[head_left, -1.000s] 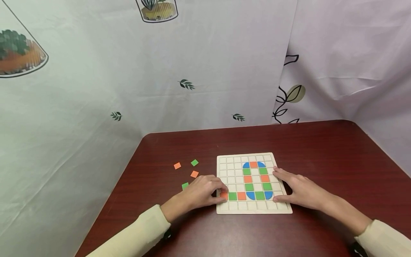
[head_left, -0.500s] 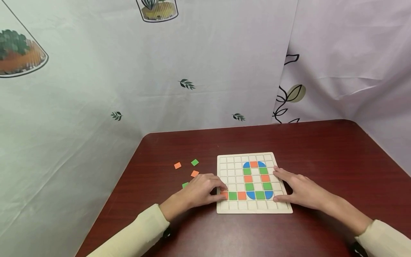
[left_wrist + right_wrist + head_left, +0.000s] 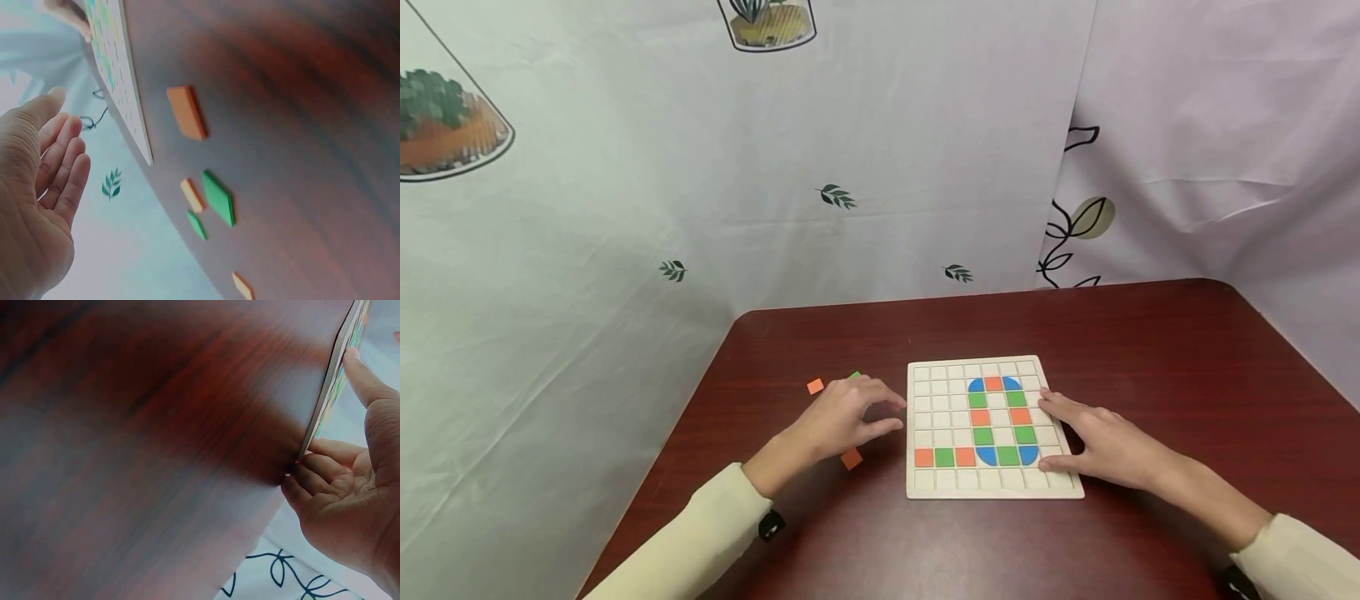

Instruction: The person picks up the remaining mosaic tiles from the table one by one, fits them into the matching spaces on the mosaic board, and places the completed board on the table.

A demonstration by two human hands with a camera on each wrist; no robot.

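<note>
A cream gridded board (image 3: 940, 387) lies on the table. Blue, green and orange pieces form a closed loop on it, and an orange square tile (image 3: 923, 457) ends a short row at its lower left. My left hand (image 3: 850, 412) hovers just left of the board, fingers relaxed and apart, holding nothing. Beneath and around that hand lie loose tiles, among them an orange tile (image 3: 186, 112) and a green tile (image 3: 218, 199); the hand hides some of them in the head view. My right hand (image 3: 1097, 437) rests on the board's right edge, fingertips and thumb touching it.
The dark red-brown table (image 3: 880, 550) stands against hanging white cloth (image 3: 887, 150) printed with plants. Another orange tile (image 3: 815, 387) lies farther left, and part of a green tile (image 3: 854, 375) shows behind my left hand.
My left hand has left the orange tile at the board's lower left and moved left and back over the loose tiles. That tile stays on the board. My right hand has not moved.
</note>
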